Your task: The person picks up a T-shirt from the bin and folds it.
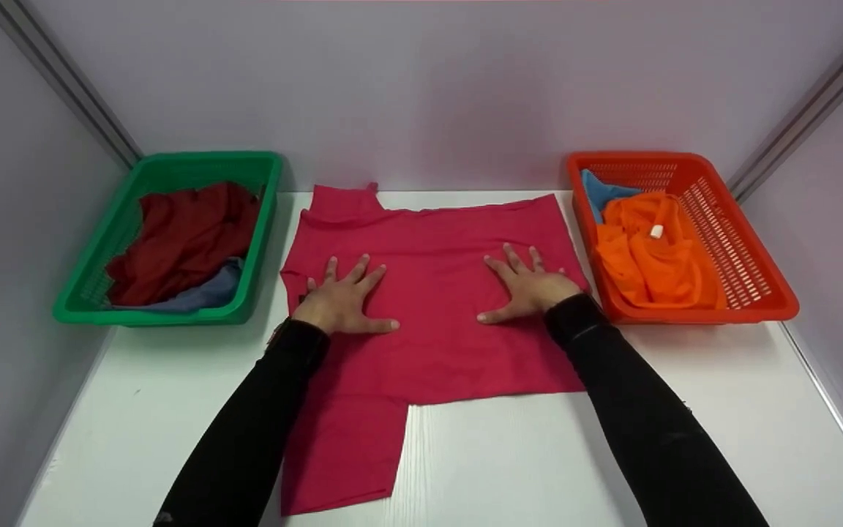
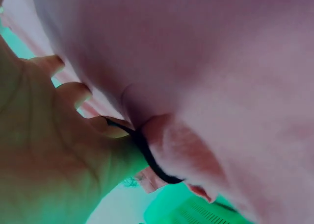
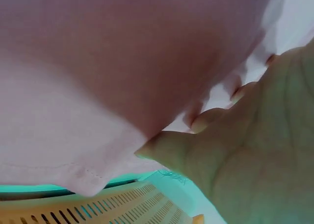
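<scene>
A pinkish-red T-shirt (image 1: 443,351) lies spread on the white table, its collar side toward the left and one sleeve stretching toward the near edge. My left hand (image 1: 345,300) rests on the shirt's left part with fingers spread. On the right part, my right hand (image 1: 527,285) touches the cloth, its fingers spread as well. In the left wrist view the left palm (image 2: 44,136) shows beside the cloth, with a dark strap-like line near it. The right wrist view shows the right hand (image 3: 245,140) with its fingertips at the fabric.
A green basket (image 1: 264,241) at the left holds dark red and blue-grey clothes (image 1: 187,241). At the right, a red-orange basket (image 1: 751,256) holds orange and blue clothes (image 1: 659,263). Pale walls enclose the white table (image 1: 495,461) at the back and sides.
</scene>
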Available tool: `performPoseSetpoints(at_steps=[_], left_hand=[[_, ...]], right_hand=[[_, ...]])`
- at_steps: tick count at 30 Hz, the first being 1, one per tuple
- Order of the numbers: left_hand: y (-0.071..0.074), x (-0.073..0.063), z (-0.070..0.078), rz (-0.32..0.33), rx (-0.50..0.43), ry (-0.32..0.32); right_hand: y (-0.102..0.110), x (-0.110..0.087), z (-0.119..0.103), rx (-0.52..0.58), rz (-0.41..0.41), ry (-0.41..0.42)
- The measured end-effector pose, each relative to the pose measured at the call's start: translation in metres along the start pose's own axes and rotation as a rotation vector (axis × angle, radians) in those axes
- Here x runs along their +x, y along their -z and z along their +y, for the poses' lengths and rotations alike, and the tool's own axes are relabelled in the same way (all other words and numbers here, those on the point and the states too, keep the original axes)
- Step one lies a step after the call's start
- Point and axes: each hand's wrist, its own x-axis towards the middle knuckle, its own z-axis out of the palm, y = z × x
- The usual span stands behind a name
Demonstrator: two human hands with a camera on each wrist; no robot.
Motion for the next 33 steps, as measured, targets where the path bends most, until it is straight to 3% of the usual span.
performPoseSetpoints(at_steps=[10,16,22,27,33], left_hand=[[-0.001,-0.005,-0.001,0.027,-0.007,-0.034],[0.001,-0.021,-0.003,0.085,0.056,-0.112],[-0.003,-0.053,-0.011,0.206,0.110,-0.213],[-0.011,-0.086,-0.017,0.305,0.152,-0.263],[-0.024,-0.122,-0.023,0.362,0.138,-0.287]], right_hand=[[-0.019,-0.004,0.004,0.003,0.128,0.074],[-0.034,-0.021,0.003,-0.082,0.291,0.194],[-0.040,-0.050,0.008,-0.114,0.432,0.265],[-0.047,-0.074,0.016,-0.093,0.446,0.276],[-0.064,-0.094,0.027,-0.092,0.457,0.274]])
